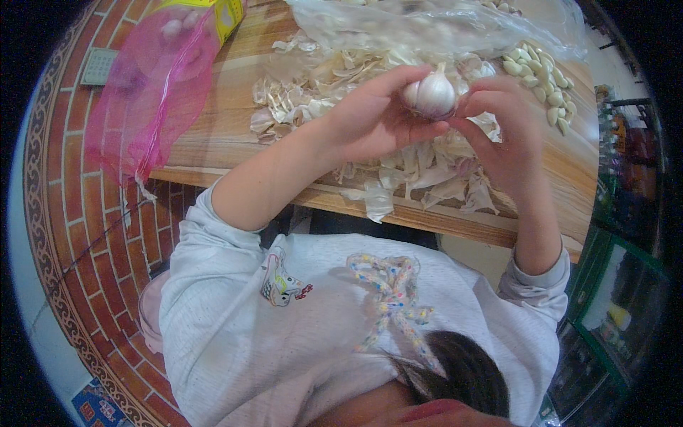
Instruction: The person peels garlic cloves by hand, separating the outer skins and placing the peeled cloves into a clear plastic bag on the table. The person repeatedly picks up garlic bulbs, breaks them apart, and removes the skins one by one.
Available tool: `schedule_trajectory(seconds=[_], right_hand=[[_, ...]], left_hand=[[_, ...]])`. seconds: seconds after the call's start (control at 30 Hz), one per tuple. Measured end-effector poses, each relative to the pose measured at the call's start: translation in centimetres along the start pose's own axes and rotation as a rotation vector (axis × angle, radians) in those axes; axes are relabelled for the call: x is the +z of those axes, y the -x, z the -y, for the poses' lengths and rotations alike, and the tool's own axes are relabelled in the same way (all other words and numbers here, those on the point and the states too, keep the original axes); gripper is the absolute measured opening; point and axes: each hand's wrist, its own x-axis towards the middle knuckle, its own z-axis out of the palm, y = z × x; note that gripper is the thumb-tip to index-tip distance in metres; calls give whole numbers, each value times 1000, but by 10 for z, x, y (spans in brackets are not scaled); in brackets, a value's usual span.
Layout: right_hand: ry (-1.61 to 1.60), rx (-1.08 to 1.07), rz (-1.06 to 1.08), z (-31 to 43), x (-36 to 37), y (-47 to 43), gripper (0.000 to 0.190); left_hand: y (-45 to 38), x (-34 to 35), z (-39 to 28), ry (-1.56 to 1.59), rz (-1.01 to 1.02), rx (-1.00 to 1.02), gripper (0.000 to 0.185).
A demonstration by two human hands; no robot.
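Observation:
My left hand (379, 115) holds a whole garlic bulb (435, 95) above the table, its stem end up. At the bulb's right side, the thumb and bent fingers of my right hand (499, 117) are close together at its lower edge; whether they pinch its skin cannot be told. Dry garlic skins (299, 101) lie in a broad heap beneath and around both hands. Peeled garlic cloves (544, 74) form a pile to the right, beyond my right hand.
A clear plastic bag (427, 32) spans the far side of the wood-grain table (213, 128). Over the table's left edge hangs a pink mesh bag (149, 91) with garlic bulbs inside. Some skins overhang the near edge. A brick-patterned surface is at the left, glass-fronted shelving (613, 293) at the right.

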Motion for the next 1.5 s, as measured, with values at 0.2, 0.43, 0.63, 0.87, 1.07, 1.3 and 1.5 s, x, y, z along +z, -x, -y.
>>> schedule_trajectory(seconds=[0.2, 0.43, 0.63, 0.87, 1.07, 1.3, 1.5], right_hand=[[89, -48, -45, 2, -7, -4, 44], [76, -43, -12, 3, -7, -1, 47], [-36, -7, -10, 3, -2, 2, 43], [-157, 82, -29, 5, 0, 4, 40], [-22, 42, 47, 8, -11, -5, 22], [-362, 385, -56, 12, -5, 2, 12], [-211, 352, -73, 10, -5, 1, 15]], left_hand=[[2, 0, -4, -23, -72, -13, 41], [2, 1, -1, -127, -89, 20, 41], [-1, -1, 0, -133, -83, 0, 43], [-1, -9, -8, 69, 6, -45, 48], [-3, -14, -9, 45, 210, -27, 48], [9, 13, -2, -498, 27, 221, 57], [10, 19, 0, -682, -24, 262, 64]])
